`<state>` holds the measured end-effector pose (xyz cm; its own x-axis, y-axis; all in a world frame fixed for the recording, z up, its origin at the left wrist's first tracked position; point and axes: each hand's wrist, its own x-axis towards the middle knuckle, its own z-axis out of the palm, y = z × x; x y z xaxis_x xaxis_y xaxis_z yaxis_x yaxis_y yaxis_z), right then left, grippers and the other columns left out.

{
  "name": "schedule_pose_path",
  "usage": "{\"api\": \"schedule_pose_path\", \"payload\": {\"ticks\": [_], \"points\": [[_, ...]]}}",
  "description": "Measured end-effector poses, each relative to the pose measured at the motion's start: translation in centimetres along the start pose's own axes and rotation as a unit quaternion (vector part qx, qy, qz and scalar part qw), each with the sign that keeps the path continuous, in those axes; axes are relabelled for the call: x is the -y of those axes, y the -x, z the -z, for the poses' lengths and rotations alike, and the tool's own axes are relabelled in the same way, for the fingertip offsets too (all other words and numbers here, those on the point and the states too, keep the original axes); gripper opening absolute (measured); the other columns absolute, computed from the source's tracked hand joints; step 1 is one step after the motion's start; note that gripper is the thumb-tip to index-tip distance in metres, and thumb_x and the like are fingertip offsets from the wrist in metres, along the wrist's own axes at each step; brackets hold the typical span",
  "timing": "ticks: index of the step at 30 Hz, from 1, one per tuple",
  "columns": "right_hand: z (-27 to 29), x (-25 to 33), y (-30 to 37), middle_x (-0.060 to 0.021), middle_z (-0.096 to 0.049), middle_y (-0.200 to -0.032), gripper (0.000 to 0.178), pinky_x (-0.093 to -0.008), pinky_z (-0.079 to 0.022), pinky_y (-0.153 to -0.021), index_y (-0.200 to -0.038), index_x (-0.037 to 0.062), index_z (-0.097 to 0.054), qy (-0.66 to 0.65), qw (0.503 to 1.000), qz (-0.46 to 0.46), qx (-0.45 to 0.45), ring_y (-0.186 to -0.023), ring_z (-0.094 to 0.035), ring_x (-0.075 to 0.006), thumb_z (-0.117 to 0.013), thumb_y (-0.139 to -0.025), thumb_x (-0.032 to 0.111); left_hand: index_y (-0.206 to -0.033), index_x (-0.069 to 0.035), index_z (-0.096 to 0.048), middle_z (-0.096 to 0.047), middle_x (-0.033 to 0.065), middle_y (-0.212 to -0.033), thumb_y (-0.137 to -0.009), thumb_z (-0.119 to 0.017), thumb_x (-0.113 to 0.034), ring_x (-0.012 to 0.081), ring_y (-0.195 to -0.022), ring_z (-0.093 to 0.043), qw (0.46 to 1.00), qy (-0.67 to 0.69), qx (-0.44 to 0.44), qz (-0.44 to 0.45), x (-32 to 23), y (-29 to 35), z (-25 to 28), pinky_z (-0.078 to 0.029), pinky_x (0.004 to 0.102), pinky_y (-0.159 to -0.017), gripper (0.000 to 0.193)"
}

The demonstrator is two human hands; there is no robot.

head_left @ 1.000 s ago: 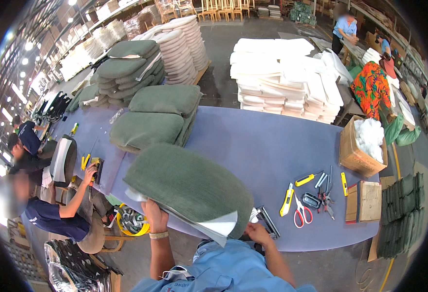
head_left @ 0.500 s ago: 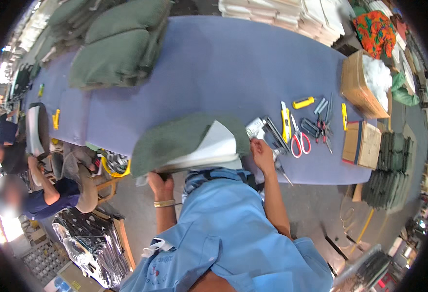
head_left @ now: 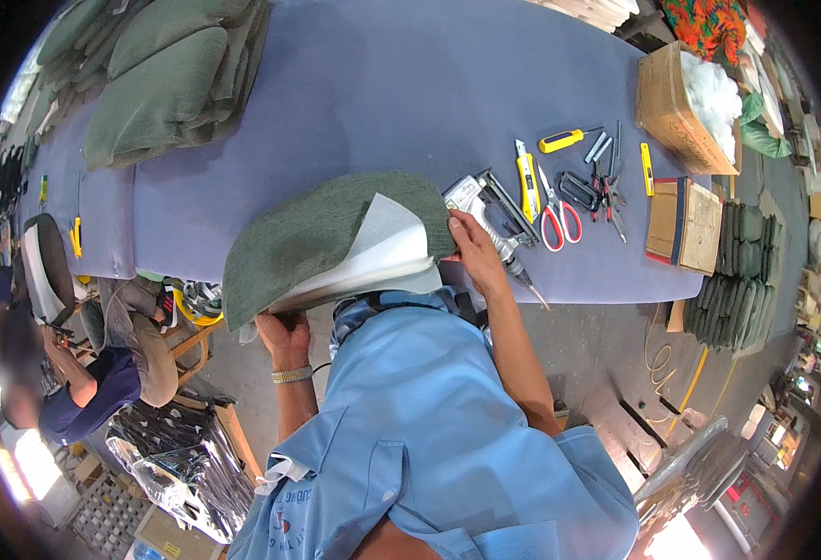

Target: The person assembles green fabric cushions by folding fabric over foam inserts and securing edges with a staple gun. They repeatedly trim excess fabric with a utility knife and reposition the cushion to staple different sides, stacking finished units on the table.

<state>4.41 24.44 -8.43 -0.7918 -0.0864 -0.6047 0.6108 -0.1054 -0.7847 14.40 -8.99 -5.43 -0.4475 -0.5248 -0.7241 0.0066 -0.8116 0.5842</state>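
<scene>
A curved panel covered in dark green fabric [head_left: 308, 243] rests at the table's near edge, against my blue shirt. A white sheet [head_left: 392, 233] shows along its near side, with one corner standing up over the green. My left hand [head_left: 284, 341] grips the panel's lower left edge from below, its fingertips partly hidden. At the opposite end, my right hand [head_left: 476, 252] pinches the green edge between thumb and fingers. Just beyond that hand lies a silver and black staple gun [head_left: 468, 193], apparently not held.
Right of the staple gun lie a yellow utility knife [head_left: 528, 182], red-handled scissors [head_left: 561, 222], a yellow screwdriver [head_left: 561, 141] and pliers [head_left: 608, 194]. Cardboard boxes [head_left: 667, 107] stand at the right. Folded green fabric pieces [head_left: 163, 98] are stacked far left. A co-worker [head_left: 102, 392] sits at left.
My right hand has moved from beside the staple gun onto the panel's right end. My left hand still grips the left edge. The whole view has shifted, and the table's items appear higher.
</scene>
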Motion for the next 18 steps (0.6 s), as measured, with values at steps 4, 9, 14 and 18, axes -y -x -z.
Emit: {"api": "schedule_pose_path", "payload": {"ticks": [4, 9, 14, 18], "points": [[-1.9, 1.7, 0.3, -0.0155, -0.062, -0.131, 0.069, -0.0352, -0.057, -0.082, -0.152, 0.0033, -0.041, 0.05, 0.998, -0.023, 0.013, -0.111, -0.064, -0.0205, -0.063, -0.102, 0.045, -0.127, -0.009, -0.062, -0.068, 0.0077, -0.125, -0.098, -0.064, -0.039, 0.0258, -0.115, -0.065, 1.0, -0.007, 0.009, 0.008, 0.2, -1.3, 1.3, -0.056, 0.0436, -0.099, 0.042], [-2.6, 1.9, 0.3, -0.0236, -0.053, -0.144, 0.092, -0.0419, -0.055, -0.096, -0.157, -0.0012, -0.032, 0.071, 0.997, -0.012, 0.015, -0.127, -0.058, -0.0303, -0.078, -0.09, 0.042, -0.128, -0.007, -0.061, -0.067, 0.0107, -0.126, -0.101, -0.061, -0.039, 0.0291, -0.117, -0.064, 0.997, -0.011, 0.031, 0.066, 0.2, -1.1, 2.9, -0.056, 0.0472, -0.102, 0.041], [-1.4, -2.0, -0.8, -0.0196, -0.05, -0.15, 0.092, -0.0398, -0.038, -0.116, -0.159, -0.0001, -0.03, 0.137, 0.984, 0.105, 0.041, -0.137, -0.049, -0.0293, -0.083, -0.087, 0.023, -0.135, -0.001, -0.053, -0.061, 0.018, -0.135, -0.102, -0.06, -0.018, 0.0386, -0.111, -0.067, 0.962, -0.151, 0.159, 0.163, -1.5, -0.8, 13.6, -0.056, 0.0554, -0.102, 0.037], [-1.4, -1.0, -0.5, -0.0202, -0.049, -0.152, 0.095, -0.0401, -0.036, -0.118, -0.159, -0.0008, -0.029, 0.184, 0.972, 0.142, 0.034, -0.14, -0.047, -0.0299, -0.084, -0.084, 0.018, -0.142, -0.004, -0.051, -0.061, 0.0169, -0.135, -0.102, -0.058, -0.017, 0.0364, -0.109, -0.069, 0.963, -0.266, -0.021, 0.034, -4.1, -3.9, 19.1, -0.06, 0.0475, -0.094, 0.042]]}}
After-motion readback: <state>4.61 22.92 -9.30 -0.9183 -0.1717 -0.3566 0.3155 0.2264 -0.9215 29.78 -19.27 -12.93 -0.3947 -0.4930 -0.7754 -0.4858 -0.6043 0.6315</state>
